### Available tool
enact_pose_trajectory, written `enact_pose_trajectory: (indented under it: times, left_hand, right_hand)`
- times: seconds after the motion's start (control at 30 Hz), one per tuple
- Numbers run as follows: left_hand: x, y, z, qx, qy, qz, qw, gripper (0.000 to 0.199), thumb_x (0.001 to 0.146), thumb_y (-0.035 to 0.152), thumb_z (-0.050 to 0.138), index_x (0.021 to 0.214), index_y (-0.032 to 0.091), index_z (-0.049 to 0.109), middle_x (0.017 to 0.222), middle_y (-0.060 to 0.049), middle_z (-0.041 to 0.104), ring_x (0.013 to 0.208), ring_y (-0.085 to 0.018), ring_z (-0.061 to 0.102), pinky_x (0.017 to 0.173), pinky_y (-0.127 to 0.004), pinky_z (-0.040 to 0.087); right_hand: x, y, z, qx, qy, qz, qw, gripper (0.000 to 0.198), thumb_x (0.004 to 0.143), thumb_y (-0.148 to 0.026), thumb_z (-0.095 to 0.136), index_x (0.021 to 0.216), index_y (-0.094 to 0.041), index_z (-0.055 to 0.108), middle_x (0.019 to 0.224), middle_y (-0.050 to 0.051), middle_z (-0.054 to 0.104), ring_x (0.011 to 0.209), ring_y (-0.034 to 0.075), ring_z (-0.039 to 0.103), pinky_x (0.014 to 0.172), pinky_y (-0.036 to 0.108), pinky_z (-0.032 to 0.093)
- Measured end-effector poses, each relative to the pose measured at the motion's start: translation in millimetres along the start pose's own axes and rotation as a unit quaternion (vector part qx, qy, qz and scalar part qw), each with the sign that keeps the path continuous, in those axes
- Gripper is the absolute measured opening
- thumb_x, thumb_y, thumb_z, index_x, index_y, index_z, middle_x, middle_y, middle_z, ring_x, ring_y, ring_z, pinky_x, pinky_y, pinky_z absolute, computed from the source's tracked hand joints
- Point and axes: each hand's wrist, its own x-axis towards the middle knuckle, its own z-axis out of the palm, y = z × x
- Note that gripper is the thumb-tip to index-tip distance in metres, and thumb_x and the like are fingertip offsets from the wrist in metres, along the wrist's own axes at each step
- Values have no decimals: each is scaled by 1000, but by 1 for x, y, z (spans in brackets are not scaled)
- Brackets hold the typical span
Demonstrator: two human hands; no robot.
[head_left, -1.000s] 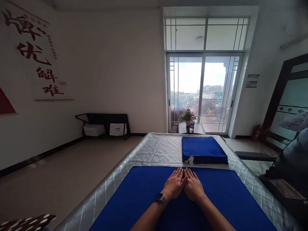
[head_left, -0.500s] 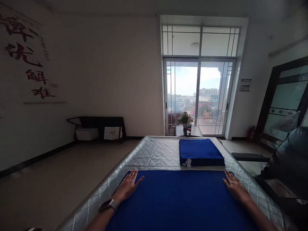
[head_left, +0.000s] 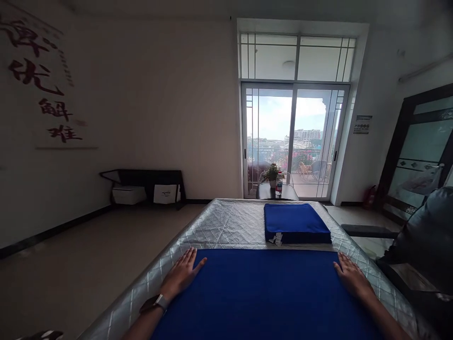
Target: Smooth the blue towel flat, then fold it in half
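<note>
Touching far corners of the blue cloth [head_left: 269, 293], left hand [head_left: 179, 276] and right hand [head_left: 355, 278] lie flat, thumbs apart from fingers.

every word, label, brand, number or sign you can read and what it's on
Wall scroll: "优解难"; top character and side column unclear.
Wall notice: too small.
Right white box: print too small.
Bottle label: too small.
White tags on blue stack: unreadable.
Front blue cloth: none visible.

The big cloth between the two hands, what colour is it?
The cloth is deep blue, showing best in the head view.
</note>
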Motion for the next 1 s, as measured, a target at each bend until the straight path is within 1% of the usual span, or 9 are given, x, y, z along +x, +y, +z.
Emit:
enact_pose_trajectory:
  times: [0.17, 0.33, 0.5, 0.6, 0.67, 0.77, 0.83, 0.9, 1.0]
  left_hand:
    - [4, -2, 7, 6, 9, -7, 1000, 87, 94, 67, 25, 150, 2, 37, 159, -20, 30, 148, -31, 26, 118, -46, 27]
    - [0, 3, 1, 9, -2, -10, 1000, 84, 96, 66, 22, 152, 4, 33, 160, -20, 28, 150, -29, 23, 120, -44, 22]
    - [-2, 5, -1, -3, -8, -10, 1000, 82, 98, 65, 21, 152, 4, 33, 159, -21, 29, 149, -30, 24, 119, -46, 23]
    - [-2, 8, -3, 17, -11, -14, 1000, 81, 98, 64, 21, 152, 4, 32, 160, -20, 27, 149, -30, 23, 119, -46, 23]
    - [-2, 11, -7, 38, -12, -17, 999, 83, 97, 64, 23, 152, 3, 33, 160, -21, 28, 149, -31, 24, 119, -47, 22]
    - [-1, 21, -18, 71, -5, -19, 997, 84, 97, 64, 25, 148, 0, 39, 156, -23, 35, 147, -33, 28, 120, -48, 21]
    - [0, 36, -26, 80, 14, -7, 997, 81, 97, 63, 24, 146, 0, 44, 153, -23, 40, 146, -34, 32, 120, -48, 22]
    - [0, 60, -31, 53, 36, 38, 997, 76, 99, 58, 24, 145, 2, 46, 152, -23, 43, 144, -35, 34, 119, -51, 23]
    - [-4, 116, -30, -6, 35, 140, 990, 68, 102, 51, 22, 145, 5, 47, 151, -21, 44, 144, -34, 36, 119, -50, 26]
  right_hand:
    - [-1, -1, 2, -7, 10, 2, 1000, 73, 94, -47, 16, 154, -9, 28, 160, 9, 32, 148, 20, 26, 122, 38, 17]
    - [3, 3, 3, 1, 4, 3, 1000, 72, 94, -48, 18, 155, -11, 27, 161, 8, 30, 148, 20, 26, 122, 39, 18]
    - [6, 6, 8, 1, 7, 0, 1000, 73, 94, -48, 17, 156, -10, 25, 162, 8, 27, 149, 19, 24, 122, 37, 17]
    - [3, 3, 3, -7, 9, -5, 1000, 72, 93, -47, 18, 156, -11, 26, 162, 8, 29, 148, 19, 25, 122, 37, 18]
    - [0, -3, -5, -25, 6, -1, 1000, 70, 93, -45, 21, 155, -13, 30, 161, 8, 32, 147, 20, 27, 121, 38, 20]
    - [-6, -21, -25, -81, 26, 18, 996, 65, 92, -38, 27, 149, -10, 41, 157, 12, 38, 147, 24, 28, 121, 44, 19]
    - [-11, -41, -38, -107, 54, 3, 993, 61, 91, -31, 29, 145, -8, 47, 155, 14, 40, 147, 26, 29, 121, 47, 17]
    - [-19, -71, -47, -98, 74, -43, 992, 58, 92, -26, 29, 143, -8, 49, 154, 15, 42, 146, 26, 31, 120, 47, 18]
    - [-34, -132, -51, -36, 60, -129, 989, 57, 94, -26, 28, 146, -10, 47, 155, 12, 41, 146, 23, 31, 121, 43, 19]
